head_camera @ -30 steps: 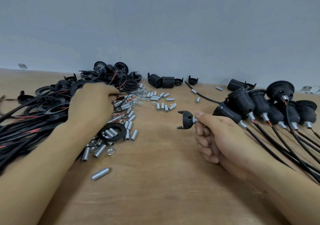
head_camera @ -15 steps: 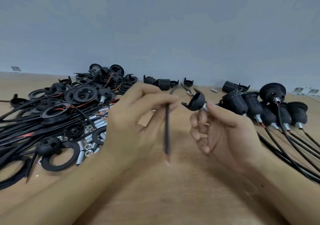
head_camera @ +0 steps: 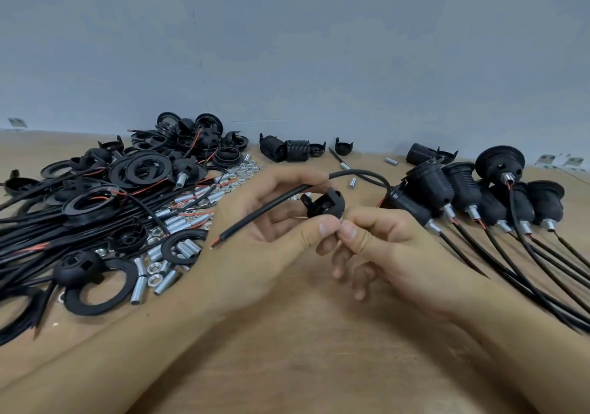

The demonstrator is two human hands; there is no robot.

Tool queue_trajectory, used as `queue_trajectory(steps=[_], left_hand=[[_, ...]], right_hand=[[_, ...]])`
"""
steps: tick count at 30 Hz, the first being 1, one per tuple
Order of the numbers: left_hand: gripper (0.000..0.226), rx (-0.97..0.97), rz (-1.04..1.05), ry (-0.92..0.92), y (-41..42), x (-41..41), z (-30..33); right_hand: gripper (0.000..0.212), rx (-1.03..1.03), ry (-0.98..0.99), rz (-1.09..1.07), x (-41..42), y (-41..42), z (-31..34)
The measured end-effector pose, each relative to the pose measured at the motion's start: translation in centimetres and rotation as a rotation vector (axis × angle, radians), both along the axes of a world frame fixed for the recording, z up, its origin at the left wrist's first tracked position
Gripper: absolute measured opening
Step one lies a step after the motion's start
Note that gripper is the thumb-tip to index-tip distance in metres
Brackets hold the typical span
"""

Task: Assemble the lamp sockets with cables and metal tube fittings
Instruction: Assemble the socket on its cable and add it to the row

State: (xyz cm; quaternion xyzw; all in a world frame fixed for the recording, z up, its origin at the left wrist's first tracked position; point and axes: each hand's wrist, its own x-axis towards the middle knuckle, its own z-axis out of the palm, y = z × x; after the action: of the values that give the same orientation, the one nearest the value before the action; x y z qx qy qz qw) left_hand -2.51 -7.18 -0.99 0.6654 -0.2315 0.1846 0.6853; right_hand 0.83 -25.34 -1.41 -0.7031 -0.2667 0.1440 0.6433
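Above the wooden surface [head_camera: 287, 365] my left hand [head_camera: 255, 247] pinches the cable [head_camera: 274, 204], its axis slanting near-left to far-right beside the socket cap [head_camera: 325, 204] gripped in my right hand [head_camera: 380, 247].

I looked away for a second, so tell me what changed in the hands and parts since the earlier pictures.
The left hand left the parts pile, took hold of a black cable and carried it to the middle, where it now lies slanted rather than upright. The right hand kept its grip on the socket cap, and both thumbs now meet below it. The finished sockets stayed in place.
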Motion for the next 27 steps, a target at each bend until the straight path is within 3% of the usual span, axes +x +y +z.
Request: queue_trajectory(steps=[3, 6, 8, 11, 14, 20, 27], left_hand=[[0.031, 0.072, 0.068, -0.087, 0.0, -0.2, -0.1], [0.026, 0.134, 0.029, -0.171, 0.0, -0.4, -0.2], [0.027, 0.274, -0.012, -0.250, 0.1, -0.5, -0.3], [0.034, 0.478, 0.081, -0.382, 0.1, -0.3, -0.7], [0.043, 0.456, 0.094, -0.366, 0.4, 0.2, -0.8], [0.043, 0.449, 0.107, -0.291, 1.5, 0.9, -1.0], [0.047, 0.429, 0.068, -0.216, 1.5, 1.1, -1.3]], right_hand=[[0.026, 0.031, 0.031, 0.026, 0.1, -0.2, 0.1], [0.049, 0.292, 0.163, 0.033, 0.3, 0.0, 0.7], [0.042, 0.421, 0.174, -0.022, 0.4, 0.0, 1.1], [0.026, 0.459, 0.124, -0.064, 0.1, 0.0, 1.2], [0.025, 0.496, -0.007, -0.116, -0.3, 0.3, 1.6], [0.024, 0.551, -0.226, -0.451, 0.6, -1.1, 3.0], [0.022, 0.532, -0.411, -0.502, 0.4, -1.1, 2.8]])
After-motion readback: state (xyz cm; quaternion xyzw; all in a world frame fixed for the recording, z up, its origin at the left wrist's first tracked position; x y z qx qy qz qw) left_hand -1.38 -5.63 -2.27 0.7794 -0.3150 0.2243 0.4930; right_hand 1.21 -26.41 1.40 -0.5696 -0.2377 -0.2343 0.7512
